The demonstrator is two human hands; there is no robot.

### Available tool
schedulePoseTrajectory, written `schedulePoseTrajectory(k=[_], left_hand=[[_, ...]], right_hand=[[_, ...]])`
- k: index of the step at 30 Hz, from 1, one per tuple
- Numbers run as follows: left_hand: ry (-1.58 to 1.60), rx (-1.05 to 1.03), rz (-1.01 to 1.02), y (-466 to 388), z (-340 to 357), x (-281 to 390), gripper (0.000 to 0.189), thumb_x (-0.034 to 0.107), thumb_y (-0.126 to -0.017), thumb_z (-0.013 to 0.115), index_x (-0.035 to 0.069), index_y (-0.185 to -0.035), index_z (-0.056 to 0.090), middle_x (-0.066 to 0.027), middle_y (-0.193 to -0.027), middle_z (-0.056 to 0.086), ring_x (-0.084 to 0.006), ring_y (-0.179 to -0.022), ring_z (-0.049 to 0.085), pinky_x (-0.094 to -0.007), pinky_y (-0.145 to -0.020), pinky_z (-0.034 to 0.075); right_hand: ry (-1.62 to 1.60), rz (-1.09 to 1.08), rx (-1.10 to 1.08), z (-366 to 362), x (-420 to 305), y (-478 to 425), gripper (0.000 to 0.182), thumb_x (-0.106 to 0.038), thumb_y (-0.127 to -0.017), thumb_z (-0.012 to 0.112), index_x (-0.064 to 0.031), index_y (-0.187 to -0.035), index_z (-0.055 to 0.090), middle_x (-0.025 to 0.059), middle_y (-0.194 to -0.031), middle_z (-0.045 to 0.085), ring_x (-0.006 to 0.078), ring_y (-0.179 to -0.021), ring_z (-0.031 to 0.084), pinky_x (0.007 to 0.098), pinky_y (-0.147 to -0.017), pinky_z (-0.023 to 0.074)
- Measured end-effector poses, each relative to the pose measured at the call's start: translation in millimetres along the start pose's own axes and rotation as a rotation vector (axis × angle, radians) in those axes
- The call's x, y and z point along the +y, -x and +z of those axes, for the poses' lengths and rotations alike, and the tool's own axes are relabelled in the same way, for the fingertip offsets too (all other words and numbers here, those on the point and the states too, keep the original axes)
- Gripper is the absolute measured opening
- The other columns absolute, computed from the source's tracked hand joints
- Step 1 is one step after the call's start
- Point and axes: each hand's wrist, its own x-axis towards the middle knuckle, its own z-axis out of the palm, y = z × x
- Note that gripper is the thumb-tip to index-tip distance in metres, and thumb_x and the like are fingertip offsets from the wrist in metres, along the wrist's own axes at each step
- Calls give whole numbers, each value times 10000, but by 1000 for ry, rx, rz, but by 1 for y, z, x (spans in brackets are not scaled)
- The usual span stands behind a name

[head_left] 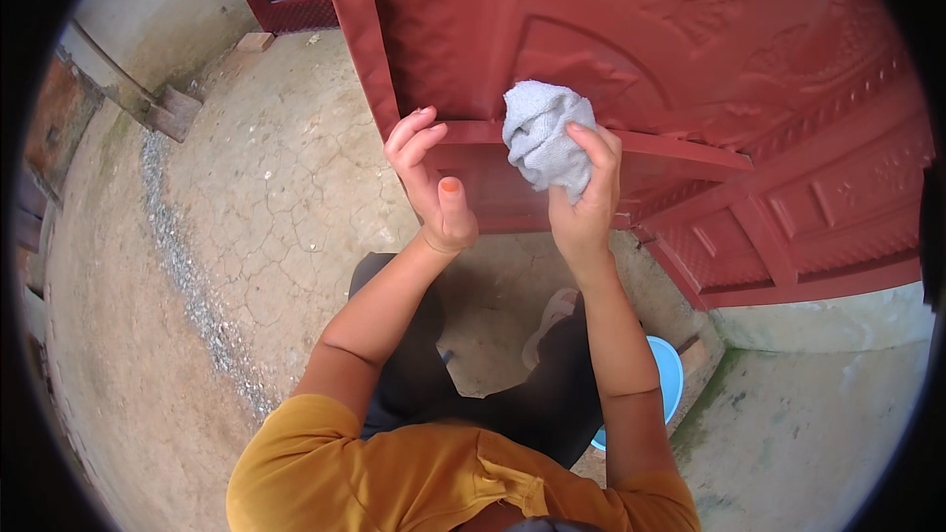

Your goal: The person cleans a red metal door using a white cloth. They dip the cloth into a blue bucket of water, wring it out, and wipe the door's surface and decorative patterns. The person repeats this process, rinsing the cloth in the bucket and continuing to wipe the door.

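A crumpled pale grey cloth (548,134) is in my right hand (589,188), its thumb pressed on the cloth's right side. Behind it rises a red metal door panel (695,81) with embossed ornament and a raised rail crossing below the fan-shaped relief. My left hand (436,181) is raised near the door's left edge, fingers apart and bent, with nothing in it. Whether it touches the edge, I cannot tell.
A light blue basin (667,377) stands at my right, partly hidden by my forearm. Cracked concrete ground (295,207) with a gravel strip (185,273) lies to the left. A shovel (171,112) leans near the wall, and a brick (256,42) lies by another red door.
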Motion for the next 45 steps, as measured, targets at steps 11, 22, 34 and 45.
schedulePoseTrajectory(k=[11, 22, 34, 45], left_hand=[[-345, -407, -102, -10, -11, -11, 273, 201, -943, 588, 7, -1135, 598, -204, -1244, 552, -332, -1163, 498, -422, -1015, 359], [-626, -529, 4, -5, 3, -23, 240, 188, -828, 700, 82, -1041, 668, -63, -1104, 651, -281, -1058, 548, -410, -963, 386], [-858, -597, 121, -2, 15, -22, 369, 288, -776, 701, 89, -1072, 604, -91, -1039, 572, -311, -1006, 512, -424, -948, 359], [-705, -637, 191, -3, -5, -31, 443, 148, -753, 706, 92, -1180, 605, -98, -1163, 599, -311, -1056, 533, -423, -952, 392]], right_hand=[[474, -93, -224, 63, 15, 10, 259, -114, -814, 597, -161, -1048, 700, 71, -1202, 620, 225, -1120, 540, 412, -978, 320], [1120, 371, 104, -118, 116, 14, 634, 115, -677, 580, -255, -1186, 655, 43, -1152, 578, 247, -1067, 522, 435, -968, 300], [641, 3, -55, -80, 88, 20, 664, 109, -628, 567, -239, -1180, 688, 91, -1384, 484, 369, -1293, 391, 506, -1091, 279], [787, 185, 16, -102, 110, 17, 626, 126, -684, 554, -244, -1181, 646, 64, -1338, 566, 308, -1285, 470, 573, -1121, 187]])
